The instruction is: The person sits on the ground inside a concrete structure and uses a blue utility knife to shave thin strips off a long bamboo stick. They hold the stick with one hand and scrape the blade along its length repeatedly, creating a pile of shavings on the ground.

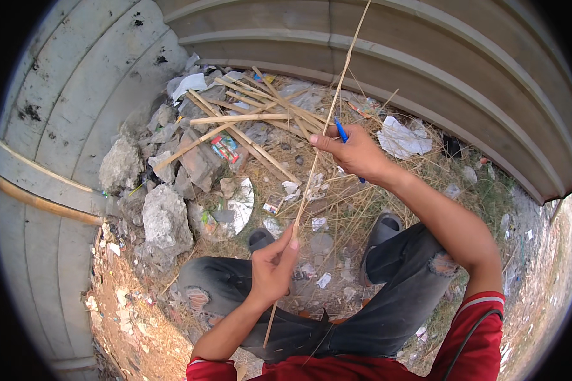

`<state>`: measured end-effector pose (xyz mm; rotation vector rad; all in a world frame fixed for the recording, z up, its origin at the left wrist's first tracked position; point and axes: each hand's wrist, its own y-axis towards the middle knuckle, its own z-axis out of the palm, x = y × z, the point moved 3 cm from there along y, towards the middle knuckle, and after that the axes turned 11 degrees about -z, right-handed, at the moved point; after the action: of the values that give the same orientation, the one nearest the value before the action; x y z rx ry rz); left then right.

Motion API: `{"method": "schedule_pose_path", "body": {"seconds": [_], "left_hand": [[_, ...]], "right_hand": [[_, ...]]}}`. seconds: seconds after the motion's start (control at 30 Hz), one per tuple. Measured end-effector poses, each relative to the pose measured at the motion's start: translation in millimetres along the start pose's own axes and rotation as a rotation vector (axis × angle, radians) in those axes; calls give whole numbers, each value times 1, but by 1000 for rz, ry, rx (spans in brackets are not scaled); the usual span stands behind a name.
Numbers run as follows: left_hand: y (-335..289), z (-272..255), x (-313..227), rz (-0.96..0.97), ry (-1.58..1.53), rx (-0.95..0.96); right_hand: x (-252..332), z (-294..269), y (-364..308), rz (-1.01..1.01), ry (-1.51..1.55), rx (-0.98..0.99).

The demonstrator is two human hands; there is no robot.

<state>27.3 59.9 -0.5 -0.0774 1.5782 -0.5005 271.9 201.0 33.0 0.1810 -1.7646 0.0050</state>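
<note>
A long, thin, straw-coloured stick runs from between my knees up past the top edge of the view, slightly bent along its length. My left hand pinches its lower part between thumb and fingers. Farther up, my right hand is closed around a slim blue pen-like tool, whose ends poke out above and below the fist. The right thumb presses against the stick. Whether the tool has a blade or tip at the stick cannot be made out. Beyond my hands lies a loose pile of cut wooden sticks.
Grey rocks and rubble lie to the left. A corrugated metal wall curves behind the pile, with a pale panel wall at the left. Paper scraps, dry grass and a broken white shard litter the ground near my sandals.
</note>
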Motion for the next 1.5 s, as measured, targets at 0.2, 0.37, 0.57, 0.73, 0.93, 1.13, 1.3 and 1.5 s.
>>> {"method": "schedule_pose_path", "body": {"seconds": [0.2, 0.37, 0.57, 0.73, 0.93, 1.13, 1.3, 1.5], "left_hand": [[7, -1, -10, -32, -62, -73], [10, -3, -12, -17, -98, -114], [13, 2, -9, 68, 43, -185], [19, 4, -12, 107, 135, -252], [5, 9, 0, 147, 252, -187], [4, 0, -2, 96, 201, -213], [-2, -3, 1, 150, 394, -190], [-12, 10, -2, 252, 491, -46]], "right_hand": [[13, 39, -32, -177, -236, 387], [1, 68, -55, -325, -565, 432], [2, 77, -52, -281, -772, 403], [0, 65, -26, -227, -823, 311], [-17, -12, 23, -32, -891, 22], [6, 58, -32, -130, -865, 357], [-11, 16, 8, -109, -814, 103], [-34, -108, 41, 90, -957, -310]]}}
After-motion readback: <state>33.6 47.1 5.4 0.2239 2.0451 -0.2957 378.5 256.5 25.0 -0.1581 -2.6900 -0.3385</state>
